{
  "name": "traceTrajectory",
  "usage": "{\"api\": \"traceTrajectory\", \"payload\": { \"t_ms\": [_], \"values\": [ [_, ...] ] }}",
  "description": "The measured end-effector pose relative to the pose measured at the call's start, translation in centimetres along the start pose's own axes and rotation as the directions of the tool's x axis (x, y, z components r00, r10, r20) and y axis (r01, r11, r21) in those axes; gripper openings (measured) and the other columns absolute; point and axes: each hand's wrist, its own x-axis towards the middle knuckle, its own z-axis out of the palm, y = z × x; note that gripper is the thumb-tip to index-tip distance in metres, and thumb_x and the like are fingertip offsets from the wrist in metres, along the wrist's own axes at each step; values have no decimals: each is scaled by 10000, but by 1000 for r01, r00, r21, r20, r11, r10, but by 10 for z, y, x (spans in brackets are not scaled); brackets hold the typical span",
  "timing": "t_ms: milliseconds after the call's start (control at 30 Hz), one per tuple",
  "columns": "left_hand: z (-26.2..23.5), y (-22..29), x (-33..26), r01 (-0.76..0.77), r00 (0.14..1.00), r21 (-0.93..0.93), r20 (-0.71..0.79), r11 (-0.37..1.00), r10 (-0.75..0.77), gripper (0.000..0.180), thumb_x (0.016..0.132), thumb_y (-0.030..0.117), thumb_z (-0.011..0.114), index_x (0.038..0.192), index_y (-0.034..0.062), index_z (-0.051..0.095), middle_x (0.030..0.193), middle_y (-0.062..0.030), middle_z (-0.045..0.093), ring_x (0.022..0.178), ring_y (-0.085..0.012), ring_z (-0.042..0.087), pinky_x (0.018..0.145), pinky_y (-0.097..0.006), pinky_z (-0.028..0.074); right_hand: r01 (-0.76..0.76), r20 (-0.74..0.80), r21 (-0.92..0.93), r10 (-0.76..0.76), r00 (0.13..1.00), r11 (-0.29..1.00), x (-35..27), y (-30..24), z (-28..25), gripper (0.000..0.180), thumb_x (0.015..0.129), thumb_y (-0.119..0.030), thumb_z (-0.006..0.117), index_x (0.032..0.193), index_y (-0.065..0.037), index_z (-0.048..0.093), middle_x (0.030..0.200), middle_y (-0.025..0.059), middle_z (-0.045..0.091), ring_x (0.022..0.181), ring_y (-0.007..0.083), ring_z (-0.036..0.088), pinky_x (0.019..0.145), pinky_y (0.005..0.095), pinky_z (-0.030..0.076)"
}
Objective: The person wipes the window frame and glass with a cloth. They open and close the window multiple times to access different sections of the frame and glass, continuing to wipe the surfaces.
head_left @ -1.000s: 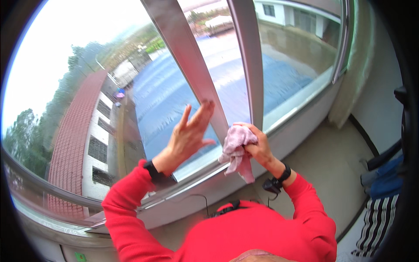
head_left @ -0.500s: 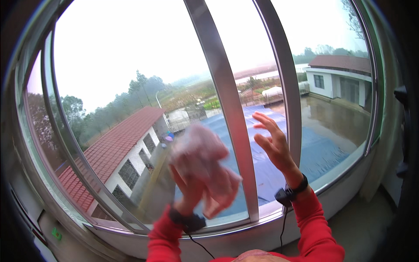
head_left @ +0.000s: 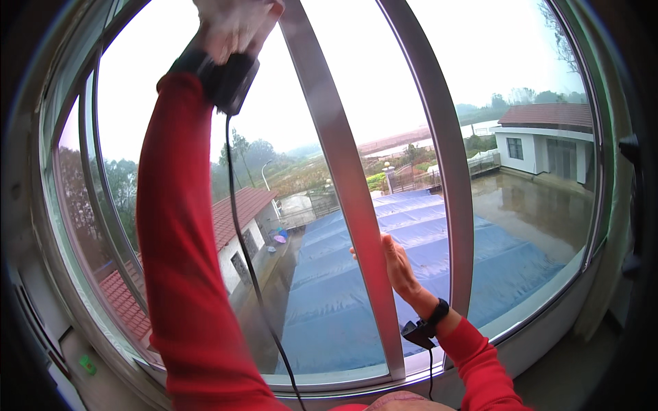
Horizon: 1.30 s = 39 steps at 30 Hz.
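Note:
My left hand (head_left: 236, 31) is raised to the top edge of the view, against the big window pane (head_left: 274, 123). Its fingers are partly cut off and blurred; a bit of the pale pinkish cloth (head_left: 273, 12) shows beside them. Lower down, my right hand (head_left: 403, 275) is closed around the slanting metal window frame (head_left: 367, 236). Its thumb lies on the right side of the frame, and fingertips peep out at the left side; the rest of the fingers is hidden behind the frame.
A second metal upright (head_left: 449, 144) stands to the right. Black cables hang from the bands on both wrists. Beyond the glass lie a blue tarpaulin (head_left: 329, 294), red-roofed buildings and a wet yard. A curtain (head_left: 600, 294) hangs at the right.
My left hand has swept up from the pane's lower middle to the top with the cloth. My right hand, which hung open between the uprights, has moved down and left onto the frame.

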Motion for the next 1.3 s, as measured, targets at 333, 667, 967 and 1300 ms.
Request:
{"api": "traceTrajectory", "payload": {
  "t_ms": [333, 667, 967, 1300],
  "values": [
    [76, 20, -93, -374, 927, 422, 146, 826, 345, 341, 803, 235, 675, 1123, 131, 621, 1229, -90, 584, 1154, -302, 541, 957, -452, 395, -262, 276, 733, 78, 958, 628, -9, -2, -22, 966, 918, -763, 210, 1551, -40, 109, 1105, 119, 660, 909, 161, 593, 822, 295, 447],
    [61, 166, -459, -92, 922, 187, 386, 978, 13, 267, 809, 295, 646, 1065, 221, 654, 1470, -79, 457, 1333, -329, 416, 1071, -617, 209, -410, 419, 857, 42, 907, 312, 0, 1, -22, 916, 946, -717, 249, 1525, -8, 203, 1506, 185, 385, 1329, 302, 445, 1094, 431, 368],
    [44, 257, -694, -184, 573, 6, 813, 983, 102, 257, 844, 222, 545, 1093, 181, 594, 1472, -10, 432, 1388, -218, 350, 1085, -444, 288, -374, 462, 738, -16, 887, 561, 7, -6, -10, 830, 994, -618, 238, 1498, 40, 252, 1519, 151, 380, 1410, 263, 347, 1178, 396, 209],
    [36, 252, -737, -303, 353, -342, 827, 890, 438, 157, 833, 153, 535, 965, 79, 575, 1381, -100, 451, 1259, -212, 464, 1087, -352, 377, -213, 375, 497, 14, 927, 841, 1, -24, -5, 506, 1007, -265, 524, 1425, 5, 425, 1244, 70, 610, 1077, 115, 583, 933, 265, 464]
  ]
}}
